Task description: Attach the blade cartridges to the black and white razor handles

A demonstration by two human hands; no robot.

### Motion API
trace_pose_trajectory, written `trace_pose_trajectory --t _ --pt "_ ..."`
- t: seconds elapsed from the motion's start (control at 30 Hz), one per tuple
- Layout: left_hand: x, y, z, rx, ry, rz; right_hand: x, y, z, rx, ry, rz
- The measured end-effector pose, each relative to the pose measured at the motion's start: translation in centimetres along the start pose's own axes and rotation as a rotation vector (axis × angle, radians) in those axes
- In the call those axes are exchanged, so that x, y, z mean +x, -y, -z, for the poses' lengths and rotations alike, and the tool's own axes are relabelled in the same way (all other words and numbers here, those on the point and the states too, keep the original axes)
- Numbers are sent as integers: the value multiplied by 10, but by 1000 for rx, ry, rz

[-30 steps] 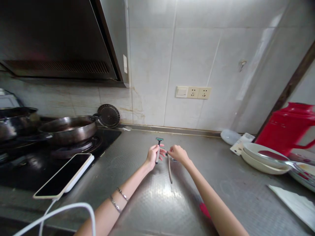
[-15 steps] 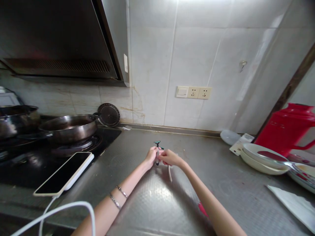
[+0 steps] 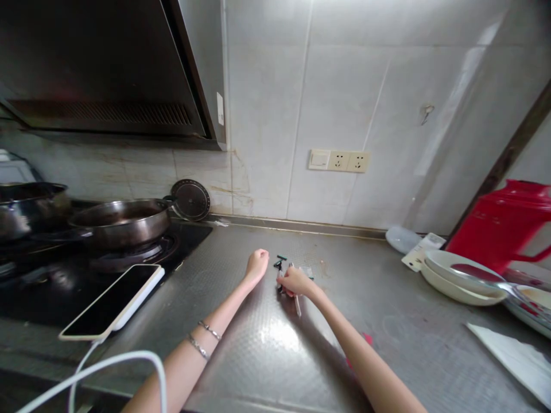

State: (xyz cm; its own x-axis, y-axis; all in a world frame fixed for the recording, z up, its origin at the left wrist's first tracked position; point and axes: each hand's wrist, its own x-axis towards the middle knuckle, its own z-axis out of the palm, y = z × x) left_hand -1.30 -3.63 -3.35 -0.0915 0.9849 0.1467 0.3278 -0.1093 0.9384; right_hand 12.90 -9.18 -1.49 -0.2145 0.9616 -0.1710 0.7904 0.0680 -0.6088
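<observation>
While the left hand (image 3: 257, 267) lies curled, the right hand (image 3: 296, 281) pinches a safety razor (image 3: 279, 266)

Although both hands are near each other at the middle of the steel counter (image 3: 253, 355), only the right is seen to hold anything. Its thumb and fingers are pressed together around the razor's handle, whose head points to the far side, towards the wall; whether the razor touches the counter cannot be told. The left hand, just to the left, has its fingers folded into a loose fist (whatever its palm may hide does not show).

A slim pale stick (image 3: 298, 308) juts out on the near side of the right hand, partly hidden beneath it. Just beyond the razor's head sits a small green-edged piece (image 3: 282, 257), perhaps another razor head, though it is too small and blurred to be sure. A small clear item (image 3: 307, 272) lies just to the right of the hand.

The razor should handle as something light and stiff, its narrow handle likely slippery if wet. The lower handle is the sound place to take hold, with fingertips well away from the blade edge, and a gentle pinch ought to be enough.

Farther off, a smartphone (image 3: 109, 304) lies to the left and a red thermos jug (image 3: 499, 226) stands to the right.
</observation>
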Motion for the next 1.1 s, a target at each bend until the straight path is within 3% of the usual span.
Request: trace_pose_trajectory --t 0.23,0.47,0.67,0.77,0.9,1.1 --pt "1 6 -2 108 -9 -112 -2 1 0 -49 5 19" --pt "5 5 2 168 2 -218 -3 -4 30 -4 -190 32" --pt "35 4 13 292 184 -294 6 -35 71 126 -351 63" --pt "50 4 14 373 242 -416 13 -53 82 162 -409 93" --pt "65 7 6 532 335 -546 21 -75 84 198 -455 118" --pt "73 14 -7 650 448 -607 29 -102 76 239 -443 129"
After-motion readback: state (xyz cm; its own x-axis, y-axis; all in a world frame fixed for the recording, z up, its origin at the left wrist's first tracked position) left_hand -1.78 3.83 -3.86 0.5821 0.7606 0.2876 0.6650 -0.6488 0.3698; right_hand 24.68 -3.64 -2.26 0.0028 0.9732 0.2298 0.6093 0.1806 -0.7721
